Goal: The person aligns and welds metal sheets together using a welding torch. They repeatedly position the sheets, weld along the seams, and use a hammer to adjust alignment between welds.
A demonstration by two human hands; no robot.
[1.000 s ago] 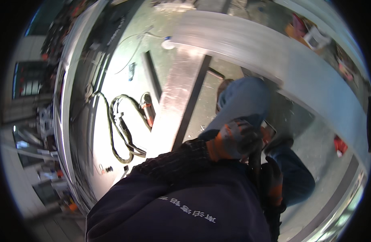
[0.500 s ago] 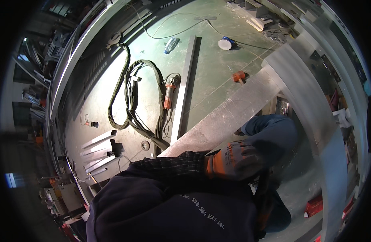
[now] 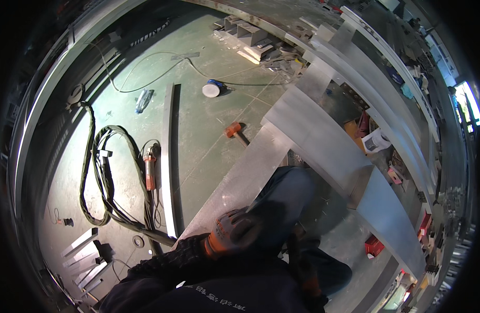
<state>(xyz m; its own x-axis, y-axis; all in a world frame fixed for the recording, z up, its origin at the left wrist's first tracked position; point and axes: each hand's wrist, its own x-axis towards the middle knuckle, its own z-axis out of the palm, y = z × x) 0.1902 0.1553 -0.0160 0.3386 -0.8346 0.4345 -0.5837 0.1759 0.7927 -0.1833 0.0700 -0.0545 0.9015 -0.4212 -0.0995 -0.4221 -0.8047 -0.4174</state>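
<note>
My left hand (image 3: pixel 232 233), in a grey and orange glove, lies at the near edge of a flat silvery metal beam (image 3: pixel 235 177), beside my bent knee. Its fingertips are turned away, so whether they grip the beam is not visible. Low and in shadow is my right hand (image 3: pixel 305 271), close to my other leg; only its orange cuff stands out and its fingers are lost in the dark. At its far end the beam meets a wide, angled metal section (image 3: pixel 323 135) that runs down to the right.
An orange mallet (image 3: pixel 233 130) lies beyond the beam. Left of it are a long metal bar (image 3: pixel 168 161), an angle grinder (image 3: pixel 150 172) and a thick dark cable bundle (image 3: pixel 86 172). Cut metal profiles (image 3: pixel 83 258) lie at lower left, red boxes (image 3: pixel 374 246) at right.
My view has swung to the right, so the floor items appear further left. My left hand now appears lower and closer to the beam's near edge.
</note>
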